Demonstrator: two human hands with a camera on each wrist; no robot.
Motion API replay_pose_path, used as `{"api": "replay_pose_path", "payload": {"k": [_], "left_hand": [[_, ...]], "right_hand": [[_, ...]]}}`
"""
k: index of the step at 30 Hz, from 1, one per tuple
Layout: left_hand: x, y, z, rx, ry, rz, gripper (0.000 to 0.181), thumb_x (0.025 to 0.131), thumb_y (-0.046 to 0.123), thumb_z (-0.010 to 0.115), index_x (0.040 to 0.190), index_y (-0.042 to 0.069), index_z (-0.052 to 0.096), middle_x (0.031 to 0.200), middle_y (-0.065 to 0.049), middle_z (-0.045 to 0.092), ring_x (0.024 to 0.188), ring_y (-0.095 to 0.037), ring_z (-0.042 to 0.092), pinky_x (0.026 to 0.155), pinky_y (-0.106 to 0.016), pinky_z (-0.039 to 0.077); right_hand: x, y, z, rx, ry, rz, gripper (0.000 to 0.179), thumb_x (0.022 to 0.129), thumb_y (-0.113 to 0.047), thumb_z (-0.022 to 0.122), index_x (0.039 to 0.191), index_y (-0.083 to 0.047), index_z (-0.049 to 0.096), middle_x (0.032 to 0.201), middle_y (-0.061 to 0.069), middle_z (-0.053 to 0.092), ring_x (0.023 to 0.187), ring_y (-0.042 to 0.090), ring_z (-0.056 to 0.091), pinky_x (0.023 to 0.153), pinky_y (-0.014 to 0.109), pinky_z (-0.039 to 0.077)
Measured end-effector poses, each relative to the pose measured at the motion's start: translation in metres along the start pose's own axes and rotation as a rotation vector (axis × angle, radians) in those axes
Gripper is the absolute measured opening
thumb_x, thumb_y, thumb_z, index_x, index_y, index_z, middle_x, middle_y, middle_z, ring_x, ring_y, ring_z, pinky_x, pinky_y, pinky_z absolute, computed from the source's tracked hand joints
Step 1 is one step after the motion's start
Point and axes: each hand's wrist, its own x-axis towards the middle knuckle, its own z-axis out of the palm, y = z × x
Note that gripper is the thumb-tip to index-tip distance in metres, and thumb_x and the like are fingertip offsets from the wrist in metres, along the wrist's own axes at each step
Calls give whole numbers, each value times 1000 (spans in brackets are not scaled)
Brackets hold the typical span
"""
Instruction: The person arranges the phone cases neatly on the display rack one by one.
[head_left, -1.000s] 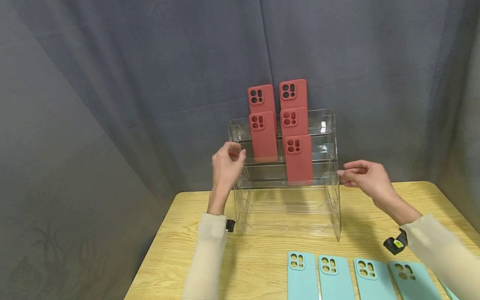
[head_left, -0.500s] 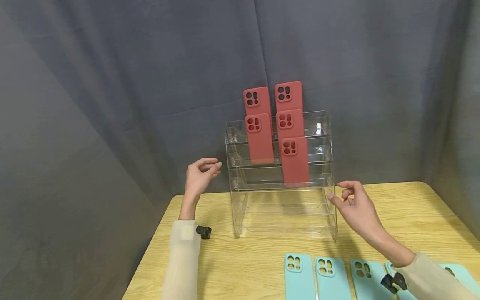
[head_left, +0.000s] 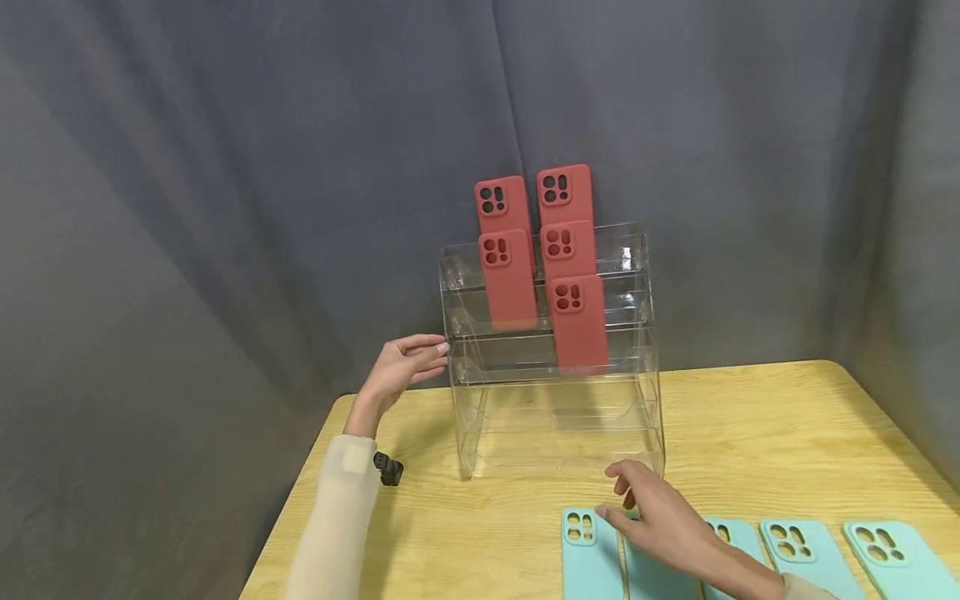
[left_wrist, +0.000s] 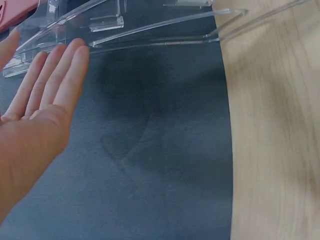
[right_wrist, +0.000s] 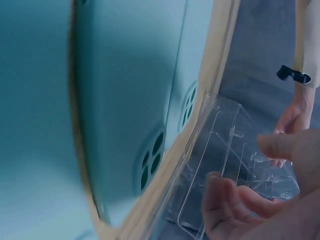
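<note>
A clear acrylic tiered rack (head_left: 501,380) stands on the table, with several red phone cases (head_left: 582,337) leaning upright in its upper tiers. At the rack's left side my left hand (head_left: 401,365) has its fingertips at the side panel; whether they touch it I cannot tell. In the left wrist view, that hand (left_wrist: 42,112) has straight fingers and holds nothing. My right hand (head_left: 660,518) hovers over a row of teal phone cases (head_left: 589,571) in front of the rack. Its fingers are loosely bent and grip nothing in the right wrist view. It partly hides the second and third teal cases.
The wooden table (head_left: 750,433) runs to a rounded back edge. A grey curtain (head_left: 300,167) hangs behind and along the sides. The rack's lower tiers show no cases. More teal cases (head_left: 896,554) lie to the right in the row.
My right hand has moved from beside the rack down and left over the teal cases. My left hand has gone from the rack's front left to lower beside its left panel.
</note>
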Motion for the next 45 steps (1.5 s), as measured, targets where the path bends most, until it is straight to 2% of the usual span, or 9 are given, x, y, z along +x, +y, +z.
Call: {"api": "replay_pose_path", "payload": {"k": [3, 7, 9, 13, 18, 24, 33, 40, 45], "left_hand": [[0, -7, -1, -51, 8, -26, 50, 103, 22, 71, 147, 3, 59, 151, -20, 58, 127, -33, 70, 106, -39, 59], [0, -14, -5, -86, 7, -40, 51, 103, 22, 70, 148, 3, 58, 153, -19, 57, 126, -31, 70, 105, -36, 59], [0, -16, -8, -89, 2, -45, 51, 102, 21, 71, 148, 3, 57, 153, -18, 57, 128, -32, 69, 106, -37, 59], [2, -19, -13, -89, -19, -42, 52, 102, 19, 72, 149, 4, 57, 154, -18, 57, 128, -29, 70, 110, -40, 56], [6, -20, -11, -105, -31, -32, 52, 102, 15, 71, 150, 3, 55, 153, -21, 57, 121, -22, 73, 110, -40, 56], [13, -20, -7, -141, -29, -21, 52, 100, 9, 71, 149, 1, 56, 152, -23, 57, 117, -19, 74, 106, -36, 59], [12, -20, -2, -137, -28, -47, 52, 101, 8, 70, 150, 0, 55, 153, -24, 56, 117, -19, 74, 106, -38, 58], [15, -19, -3, -156, -39, -36, 51, 101, 7, 69, 150, -1, 55, 154, -24, 55, 114, -17, 73, 108, -41, 58], [13, -18, -5, -161, -48, -43, 53, 102, 6, 68, 153, 1, 52, 155, -25, 53, 113, -15, 75, 107, -37, 58]], "right_hand": [[-5, 0, 10, -41, -81, 8, 54, 96, -38, 76, 133, -3, 59, 115, 8, 63, 97, 17, 63, 72, 28, 55], [-7, -3, 25, -75, -115, 2, 51, 95, -37, 78, 129, -2, 62, 119, 10, 63, 106, 26, 63, 82, 46, 60], [-7, -8, 31, -73, -122, 7, 47, 95, -35, 78, 126, -3, 65, 120, 10, 64, 107, 28, 62, 85, 52, 58], [-9, -14, 42, -64, -135, 43, 42, 95, -34, 79, 123, -5, 67, 120, 11, 63, 109, 32, 59, 86, 54, 56], [-11, -14, 55, -120, -131, 78, 49, 89, -33, 84, 125, -3, 67, 125, 18, 63, 112, 40, 59, 89, 63, 55], [-11, -15, 70, -203, -122, 108, 59, 88, -34, 86, 132, 0, 66, 132, 23, 60, 124, 52, 54, 101, 73, 47], [-10, -19, 83, -231, -80, 55, 61, 88, -32, 86, 130, 6, 65, 130, 28, 59, 123, 59, 52, 91, 75, 53], [-8, -26, 91, -262, -30, 45, 68, 82, -33, 91, 131, 6, 65, 136, 33, 56, 125, 63, 51, 89, 79, 51], [-4, -30, 96, -302, -67, 73, 73, 79, -35, 92, 134, 4, 64, 141, 34, 54, 126, 68, 47, 90, 81, 49]]}}
